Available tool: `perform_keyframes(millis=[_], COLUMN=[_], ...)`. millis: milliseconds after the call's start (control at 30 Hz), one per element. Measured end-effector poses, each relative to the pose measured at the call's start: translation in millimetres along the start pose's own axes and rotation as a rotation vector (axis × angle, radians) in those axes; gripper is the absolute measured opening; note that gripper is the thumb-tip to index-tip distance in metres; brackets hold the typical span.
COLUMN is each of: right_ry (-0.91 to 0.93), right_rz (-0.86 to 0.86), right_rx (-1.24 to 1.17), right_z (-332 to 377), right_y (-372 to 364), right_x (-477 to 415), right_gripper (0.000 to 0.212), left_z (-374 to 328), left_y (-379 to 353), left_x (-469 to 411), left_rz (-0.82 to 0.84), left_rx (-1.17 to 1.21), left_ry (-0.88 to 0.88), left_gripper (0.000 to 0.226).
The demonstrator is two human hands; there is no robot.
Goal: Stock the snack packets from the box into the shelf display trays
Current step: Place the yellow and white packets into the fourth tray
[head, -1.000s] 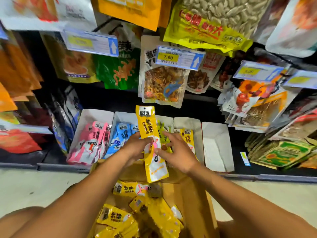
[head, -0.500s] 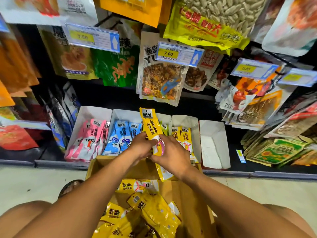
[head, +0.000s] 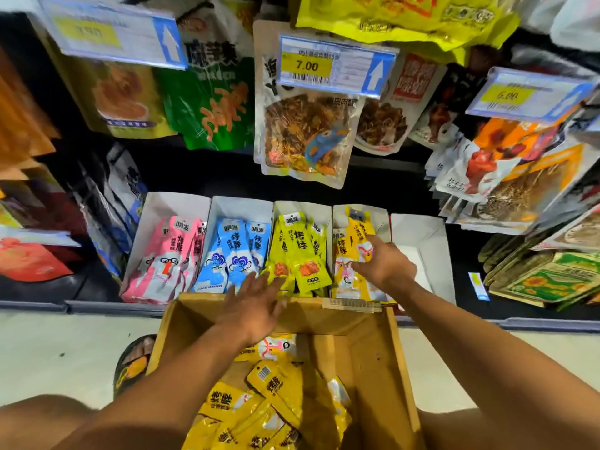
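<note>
1. Fingers (head: 381, 250) of my right hand (head: 386, 266) curl round a long yellow foil snack packet (head: 359, 230), standing it in the fourth white card display tray (head: 380, 219). My left hand (head: 256, 303) hangs over the far rim of the open brown cardboard box (head: 399, 352), fingers straight and spread, holding nothing.
2. I judge this to be the placing step. Next I should let go once the packet leans on its neighbours, then send a hand down for another.
3. The box holds a heap of matching loose yellow packets (head: 279, 404).
4. Trays, left to right, hold pink packets (head: 162, 254), blue packets (head: 232, 251), lime-yellow packets (head: 300, 248), then mine. The fifth tray (head: 422, 230) shows me only white card.
</note>
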State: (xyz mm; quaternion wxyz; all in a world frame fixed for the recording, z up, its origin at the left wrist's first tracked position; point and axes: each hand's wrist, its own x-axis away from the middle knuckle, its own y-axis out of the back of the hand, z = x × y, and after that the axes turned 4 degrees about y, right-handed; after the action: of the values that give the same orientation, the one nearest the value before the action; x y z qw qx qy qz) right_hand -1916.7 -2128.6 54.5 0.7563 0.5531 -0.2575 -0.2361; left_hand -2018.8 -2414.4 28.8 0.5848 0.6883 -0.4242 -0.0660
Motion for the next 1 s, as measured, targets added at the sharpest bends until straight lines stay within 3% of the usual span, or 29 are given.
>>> perform_keyframes(millis=[233, 733, 1000], right_ry=[-0.134, -0.146, -0.111], right_rz=[0.087, 0.178, 0.192], right_rx=[0.1, 0.04, 0.024], right_z=[-38.1, -56.8, -55.8], right_y=[-44.1, -96.2, -87.9], right_x=[-37.4, -77.1, -72.5], right_gripper=[0.07, 0.065, 0.067], left_z=[14.6, 14.8, 11.6], left_y=[-31.6, -37.5, -31.1], left_x=[2.6, -1.4, 0.6], left_rz=[0.217, 0.283, 0.291], left_rx=[-0.218, -0.29, -0.277], left_ry=[0.1, 0.106, 0.107], left_gripper=[0.078, 0.081, 0.082])
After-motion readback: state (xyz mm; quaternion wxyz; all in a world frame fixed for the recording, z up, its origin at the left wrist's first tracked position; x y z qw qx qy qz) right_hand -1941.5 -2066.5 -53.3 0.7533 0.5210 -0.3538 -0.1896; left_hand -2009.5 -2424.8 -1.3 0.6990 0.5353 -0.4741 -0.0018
